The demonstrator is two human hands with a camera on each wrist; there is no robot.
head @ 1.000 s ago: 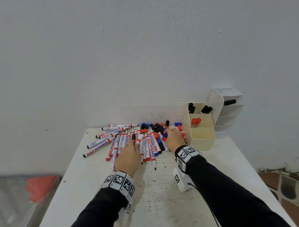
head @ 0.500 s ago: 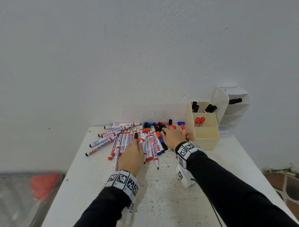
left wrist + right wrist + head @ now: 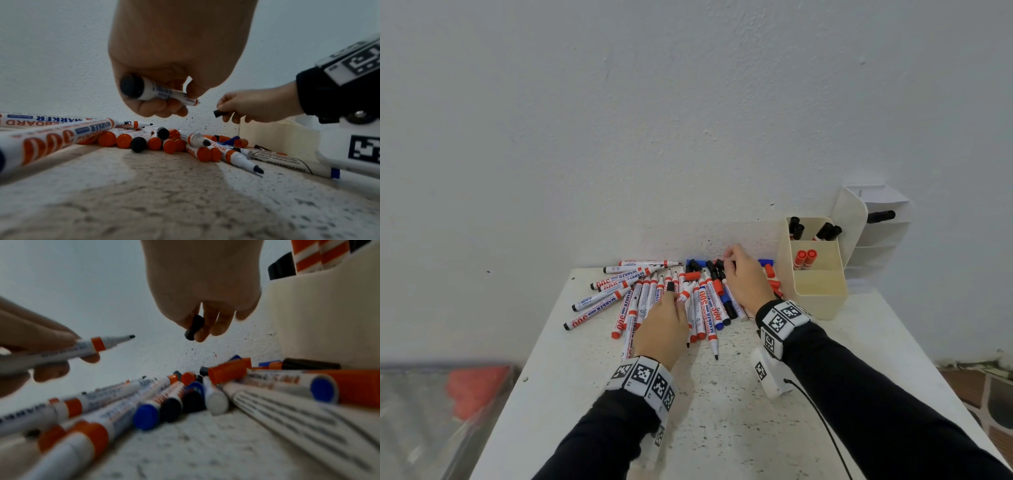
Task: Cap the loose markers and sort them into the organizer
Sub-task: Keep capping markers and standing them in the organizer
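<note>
Both hands have just come up off the marker pile (image 3: pixel 671 301). The left hand (image 3: pixel 164 68) now grips an open black marker (image 3: pixel 68 350). The right hand (image 3: pixel 205 293) pinches a black cap (image 3: pixel 194 327). They can join next, then go into the organizer (image 3: pixel 818 287).

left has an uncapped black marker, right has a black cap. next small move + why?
Probably bring the hands together and push the black cap onto the marker tip. The left hand grips the uncapped marker, bare black tip toward the right hand, which pinches the cap; the two are apart, above the pile.
</note>
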